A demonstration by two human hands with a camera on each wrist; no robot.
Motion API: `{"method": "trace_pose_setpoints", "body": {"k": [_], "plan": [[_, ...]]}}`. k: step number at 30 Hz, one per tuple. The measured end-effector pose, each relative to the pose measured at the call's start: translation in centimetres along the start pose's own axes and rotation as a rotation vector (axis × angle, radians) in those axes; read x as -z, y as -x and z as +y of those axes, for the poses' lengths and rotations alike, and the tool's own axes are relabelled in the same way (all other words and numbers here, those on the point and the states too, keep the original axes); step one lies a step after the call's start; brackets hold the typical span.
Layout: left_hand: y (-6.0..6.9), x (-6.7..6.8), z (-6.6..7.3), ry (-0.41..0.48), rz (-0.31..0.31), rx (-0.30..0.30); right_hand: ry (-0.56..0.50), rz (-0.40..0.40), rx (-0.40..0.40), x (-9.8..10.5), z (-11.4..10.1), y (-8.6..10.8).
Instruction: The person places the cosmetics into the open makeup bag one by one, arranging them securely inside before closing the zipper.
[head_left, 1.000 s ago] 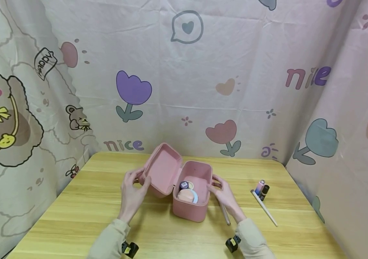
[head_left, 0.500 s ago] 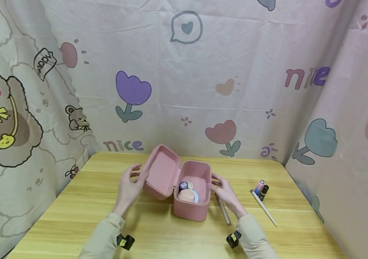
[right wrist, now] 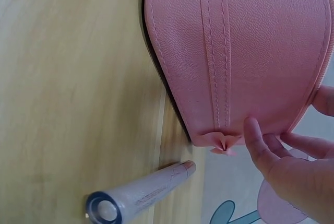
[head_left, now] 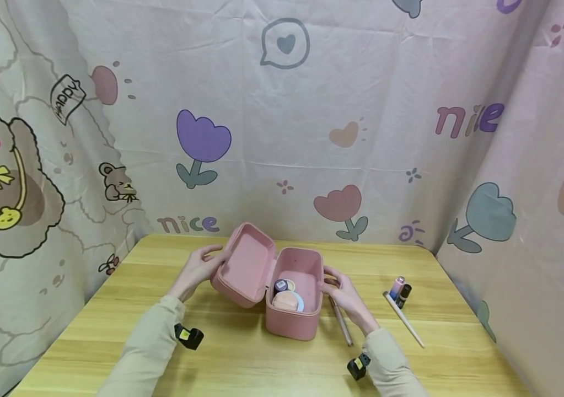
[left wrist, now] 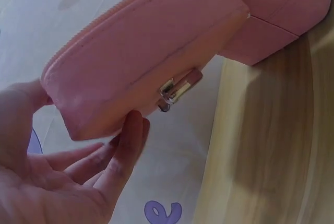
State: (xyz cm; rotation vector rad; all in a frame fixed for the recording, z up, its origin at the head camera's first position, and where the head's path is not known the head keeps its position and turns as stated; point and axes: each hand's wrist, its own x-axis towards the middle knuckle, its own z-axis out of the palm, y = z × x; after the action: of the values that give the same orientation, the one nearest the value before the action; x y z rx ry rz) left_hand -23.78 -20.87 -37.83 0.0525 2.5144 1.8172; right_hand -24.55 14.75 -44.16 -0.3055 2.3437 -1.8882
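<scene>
A pink makeup case (head_left: 291, 326) stands on the table with its lid (head_left: 250, 263) swung out to the left. My left hand (head_left: 196, 271) grips the lid's outer end, thumb at the rim and fingers against the outside. In the left wrist view those fingertips touch the lid beside a gold metal clasp (left wrist: 178, 86). My right hand (head_left: 347, 300) holds the case's right wall, thumb over the rim and fingers outside. Inside lie a peach round item (head_left: 285, 301), a pale blue round edge (head_left: 300, 302) and a small dark purple-topped jar (head_left: 280, 285).
A slim pinkish tube (head_left: 342, 325) lies right of the case, under my right hand. Farther right are a white-handled brush (head_left: 406, 321), a pink-and-blue bottle (head_left: 397, 287) and a black bottle (head_left: 403, 296). A printed curtain (head_left: 272, 138) hangs behind the wooden table (head_left: 242, 358).
My left hand has shifted its hold on the lid, its forearm swinging left and upward. The lid has tipped slightly farther left. The right hand stays on the case wall.
</scene>
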Motion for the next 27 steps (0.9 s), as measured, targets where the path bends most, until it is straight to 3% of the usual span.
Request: {"method": "trace_pose_setpoints", "body": {"k": [8,14,21,27], "plan": [[0.2,-0.1,0.4,-0.014,0.037,-0.012,-0.003,-0.026,0.001,0.2,-0.3,0.1],[1.1,-0.3,0.3,0.025,0.035,-0.009,-0.014,-0.054,-0.004,0.6,-0.2,0.1],[1.6,-0.5,0.4,0.038,0.047,-0.013,-0.054,-0.031,-0.032,3.4,-0.2,-0.1],[1.8,-0.4,0.3,0.056,0.053,-0.007,0.014,-0.011,-0.087,5.8,-0.6,0.6]]}}
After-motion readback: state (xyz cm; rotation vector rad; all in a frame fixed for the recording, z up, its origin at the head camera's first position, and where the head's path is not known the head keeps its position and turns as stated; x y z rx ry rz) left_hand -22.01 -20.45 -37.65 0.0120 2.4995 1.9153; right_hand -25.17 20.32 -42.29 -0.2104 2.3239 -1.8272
